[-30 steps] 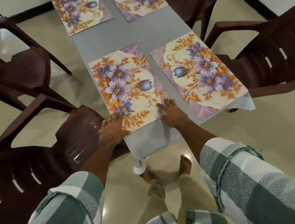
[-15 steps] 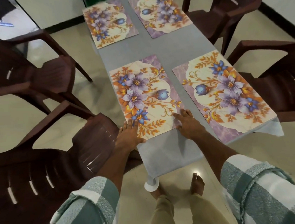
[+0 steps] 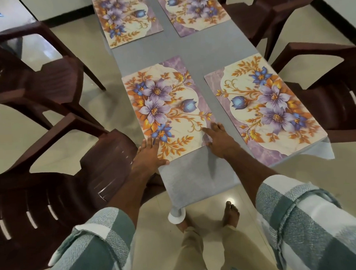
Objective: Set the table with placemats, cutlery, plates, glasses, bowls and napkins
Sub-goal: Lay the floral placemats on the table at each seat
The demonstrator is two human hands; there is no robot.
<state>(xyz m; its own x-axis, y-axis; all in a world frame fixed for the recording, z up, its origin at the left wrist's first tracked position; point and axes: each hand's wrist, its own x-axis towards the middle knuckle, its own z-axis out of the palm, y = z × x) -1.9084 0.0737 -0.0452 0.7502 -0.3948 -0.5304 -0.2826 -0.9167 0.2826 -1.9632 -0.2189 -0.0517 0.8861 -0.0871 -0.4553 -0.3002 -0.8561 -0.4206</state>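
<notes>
1. Floral mat [image 3: 168, 110] lies straight ahead of you on the grey table [image 3: 195, 179], long axis running away.
2. Your left hand [image 3: 150, 154] and right hand [image 3: 219, 138] press its near corners, fingers flat, grasping nothing, equally near.

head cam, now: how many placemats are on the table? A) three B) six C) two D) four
D: four floral mats lie on the grey table: the near-left placemat under the left hand and right hand, the near-right placemat, the far-left placemat and the far-right placemat.
</notes>
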